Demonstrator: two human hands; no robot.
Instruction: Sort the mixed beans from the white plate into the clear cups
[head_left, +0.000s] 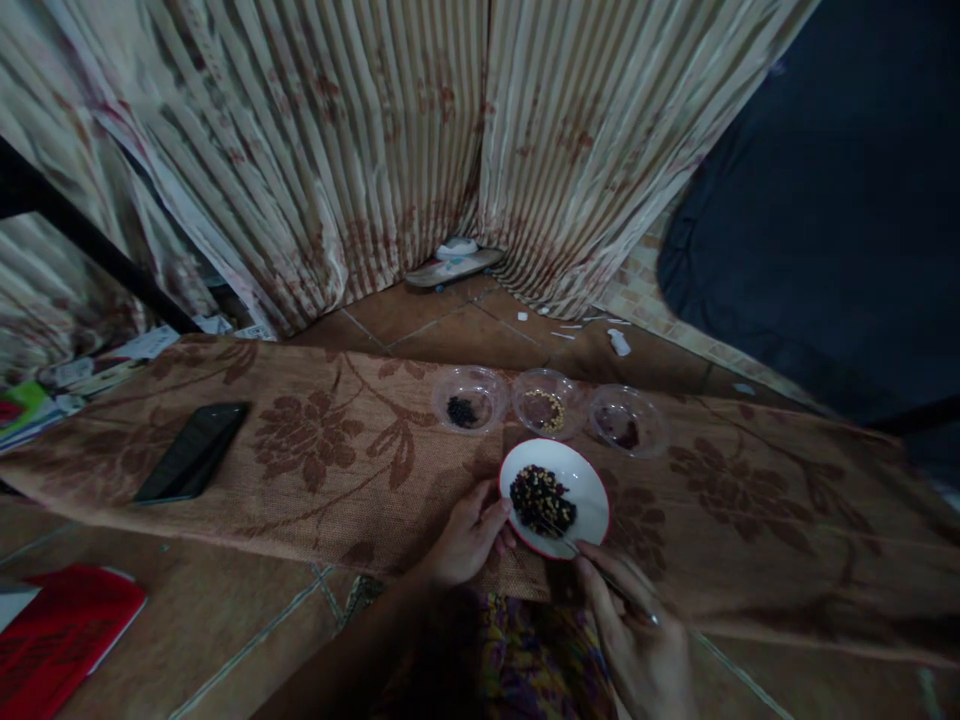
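A white bowl with a red rim (592, 480) is tilted over the front edge of the cloth, with a mix of dark, yellow and reddish beans (541, 500) heaped in it. My left hand (469, 535) grips its left rim, thumb on the edge and fingers beneath. In my right hand (626, 615) is a metal spoon (571, 545); its lower end goes into the beans, so the bowl of the spoon is hidden. Just beyond stand three clear plastic cups: the left cup (487, 385) holds black beans, the middle cup (531, 385) yellow ones, the right cup (649, 415) dark red ones.
A patterned brown cloth (420, 490) covers the low table. On its left lies a black phone (193, 452). Striped curtains (390, 150) hang behind, with a skateboard-like board (454, 268) on the tiled floor. A red bag (71, 630) lies at lower left.
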